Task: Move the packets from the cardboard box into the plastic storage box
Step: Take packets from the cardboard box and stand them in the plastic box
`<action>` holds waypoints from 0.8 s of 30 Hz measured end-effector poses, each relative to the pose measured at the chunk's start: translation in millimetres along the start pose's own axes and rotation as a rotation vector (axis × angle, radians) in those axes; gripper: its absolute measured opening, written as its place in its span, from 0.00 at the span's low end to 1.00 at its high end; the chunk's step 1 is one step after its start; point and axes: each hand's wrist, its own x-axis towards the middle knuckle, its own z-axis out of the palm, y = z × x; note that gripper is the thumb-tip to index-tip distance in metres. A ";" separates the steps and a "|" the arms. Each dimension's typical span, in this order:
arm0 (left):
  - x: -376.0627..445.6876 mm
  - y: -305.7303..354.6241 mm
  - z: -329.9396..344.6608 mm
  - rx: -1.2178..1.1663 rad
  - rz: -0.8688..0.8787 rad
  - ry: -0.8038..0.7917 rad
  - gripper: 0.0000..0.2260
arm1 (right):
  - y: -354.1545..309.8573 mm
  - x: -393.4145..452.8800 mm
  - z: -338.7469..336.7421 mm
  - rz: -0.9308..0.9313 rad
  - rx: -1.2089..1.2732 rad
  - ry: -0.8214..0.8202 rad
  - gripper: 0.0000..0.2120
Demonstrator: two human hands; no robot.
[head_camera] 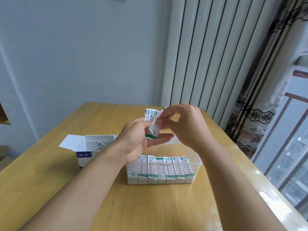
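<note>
Packets (154, 125): bunch held above plastic box (196, 165)
Left hand (136, 139): cradles bunch, fingers curled
Right hand (185, 125): pinches top packet
Cardboard box (86, 155): open, left

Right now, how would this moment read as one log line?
left hand: holds packets | right hand: pinches one | plastic storage box: part-filled | cardboard box: open
</note>
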 end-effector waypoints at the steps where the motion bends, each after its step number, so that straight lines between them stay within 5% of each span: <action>1: -0.7 0.5 0.7 0.008 0.000 -0.009 0.13 | 2.5 0.8 1.1 0.036 0.028 0.010 0.05; 10: 1.1 -0.9 0.1 0.015 -0.003 -0.030 0.14 | 12.9 2.5 -0.4 0.224 0.184 0.033 0.19; 17: 0.1 0.6 0.4 -0.028 -0.005 -0.024 0.12 | 11.7 1.6 2.6 0.314 0.402 0.018 0.07; 24: 2.3 -1.1 -1.2 0.053 0.013 0.050 0.12 | 9.4 1.2 2.0 0.371 0.528 -0.041 0.12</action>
